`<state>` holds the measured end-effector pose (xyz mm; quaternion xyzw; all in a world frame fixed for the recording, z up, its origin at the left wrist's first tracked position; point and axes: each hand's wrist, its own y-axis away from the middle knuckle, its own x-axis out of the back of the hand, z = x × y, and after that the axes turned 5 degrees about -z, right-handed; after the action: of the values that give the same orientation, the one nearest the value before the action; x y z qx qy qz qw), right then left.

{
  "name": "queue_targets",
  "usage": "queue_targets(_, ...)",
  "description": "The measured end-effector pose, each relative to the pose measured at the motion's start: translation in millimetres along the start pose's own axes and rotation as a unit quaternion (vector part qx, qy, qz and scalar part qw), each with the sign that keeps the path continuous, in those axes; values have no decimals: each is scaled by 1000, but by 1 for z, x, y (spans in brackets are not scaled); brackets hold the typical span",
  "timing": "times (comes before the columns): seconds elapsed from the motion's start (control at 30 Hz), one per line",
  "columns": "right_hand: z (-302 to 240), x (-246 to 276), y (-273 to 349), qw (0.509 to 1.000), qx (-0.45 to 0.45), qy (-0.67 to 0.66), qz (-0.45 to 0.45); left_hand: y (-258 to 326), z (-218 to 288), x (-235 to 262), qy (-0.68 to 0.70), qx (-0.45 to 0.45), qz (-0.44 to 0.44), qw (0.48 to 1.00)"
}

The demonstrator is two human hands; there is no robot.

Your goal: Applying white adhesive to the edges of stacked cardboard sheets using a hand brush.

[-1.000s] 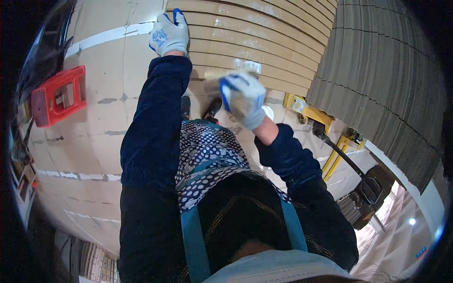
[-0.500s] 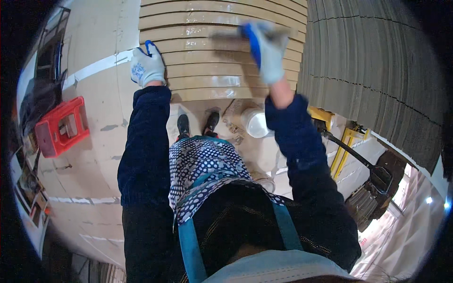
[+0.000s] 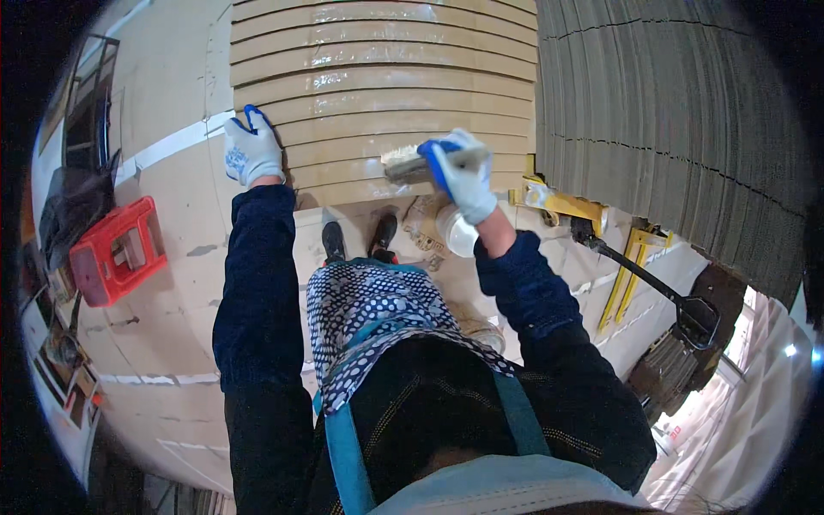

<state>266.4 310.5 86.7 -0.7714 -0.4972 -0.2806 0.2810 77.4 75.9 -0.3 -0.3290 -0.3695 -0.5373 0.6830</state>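
Observation:
Tan cardboard sheets [image 3: 343, 99] lie overlapped in steps in front of me, with glossy wet patches down their middle. My right hand [image 3: 468, 176], in a white and blue glove, is closed round a wide brush [image 3: 403, 163]. The brush's pale bristles point left, over the sheets nearest me. My left hand [image 3: 251, 150], gloved the same way, lies at the left edge of the sheets with thumb and fingers apart. Part of its fingers is hidden from sight.
A tall stack of grey corrugated board [image 3: 661, 112] stands on the right. Below it is a yellow pallet jack [image 3: 566, 202] with a black handle. A white bucket [image 3: 457, 230] sits near my feet. At left stands a red plastic stool [image 3: 116, 251].
My right hand has brought the brush toward me and slightly left, down to the nearer sheets. The sheets and my left hand sit slightly lower and farther left in the view.

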Motion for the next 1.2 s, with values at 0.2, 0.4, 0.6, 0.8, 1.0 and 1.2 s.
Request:
queue_targets(0.2, 15, 10, -162, 933, 19, -297, 201, -3, -5, 0, -22, 6, -10, 1000)
queue_targets(0.4, 44, 2, -145, 987, -55, -109, 108, -3, -7, 0, -13, 0, 2, 1000)
queue_targets(0.6, 9, 24, -2, 995, 33, -87, -33, 0, -3, 7, -10, 3, -5, 1000)
queue_targets(0.8, 1, 40, 8, 973, -26, -226, 30, 0, -4, 8, 7, -17, 11, 1000)
queue_targets(1.0, 41, 52, -4, 995, -36, -14, -95, 0, -8, 3, -12, 3, 10, 1000)
queue_targets(1.2, 78, 67, -124, 953, 10, -303, -14, -1, -9, 5, -18, 5, -13, 1000)
